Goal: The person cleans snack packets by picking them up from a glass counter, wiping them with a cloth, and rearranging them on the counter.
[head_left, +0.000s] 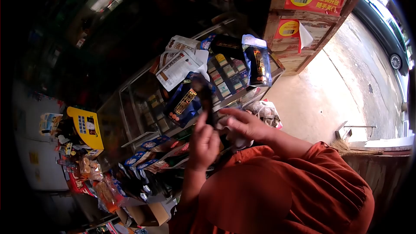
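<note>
My left hand is closed round the lower end of a long dark object with a rounded top; blur hides its kind. Close beside it on the right, my right hand has its fingers bent over a crumpled white wipe, partly hidden by the hand. Beyond the hands is a glass display counter. On it lie a dark blue pouch with gold lettering and several printed paper sheets. Another blue pouch is at the counter's right end.
Below the counter are several packaged bags. Snack packets, an open cardboard box and a yellow display box are at lower left. A broom lies by the doorway at right; a dark car stands outside.
</note>
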`<action>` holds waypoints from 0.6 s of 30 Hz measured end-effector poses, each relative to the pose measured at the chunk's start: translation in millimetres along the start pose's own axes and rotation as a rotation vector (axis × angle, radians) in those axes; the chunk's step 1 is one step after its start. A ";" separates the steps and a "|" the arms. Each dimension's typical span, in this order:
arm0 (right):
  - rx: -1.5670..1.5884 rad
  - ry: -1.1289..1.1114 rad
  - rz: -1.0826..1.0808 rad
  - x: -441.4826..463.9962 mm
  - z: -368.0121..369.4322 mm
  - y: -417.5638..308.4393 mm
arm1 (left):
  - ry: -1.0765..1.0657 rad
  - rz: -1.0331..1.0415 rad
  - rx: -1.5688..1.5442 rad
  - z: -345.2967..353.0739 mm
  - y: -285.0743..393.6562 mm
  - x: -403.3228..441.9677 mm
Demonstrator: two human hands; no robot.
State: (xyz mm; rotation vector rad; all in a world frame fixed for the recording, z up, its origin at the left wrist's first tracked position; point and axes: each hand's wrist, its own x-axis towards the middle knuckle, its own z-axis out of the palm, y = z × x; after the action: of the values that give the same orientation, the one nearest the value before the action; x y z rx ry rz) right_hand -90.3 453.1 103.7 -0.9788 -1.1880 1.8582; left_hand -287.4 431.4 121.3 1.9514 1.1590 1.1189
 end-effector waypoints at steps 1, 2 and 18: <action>-0.149 0.100 -0.067 5.7 4.5 25.2 | -0.104 0.039 -0.008 12.3 6.4 5.9; -0.082 0.089 0.059 2.6 7.6 8.9 | -0.124 0.201 0.281 22.7 11.6 11.1; -0.034 -0.036 0.090 2.6 -37.9 15.5 | 0.133 -0.761 -0.570 -2.8 -45.3 -27.1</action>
State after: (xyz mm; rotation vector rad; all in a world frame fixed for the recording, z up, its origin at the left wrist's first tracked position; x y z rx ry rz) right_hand -60.9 465.2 77.6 -1.0374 -1.2187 1.9387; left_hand -314.6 427.1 76.2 0.8899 1.3019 1.0001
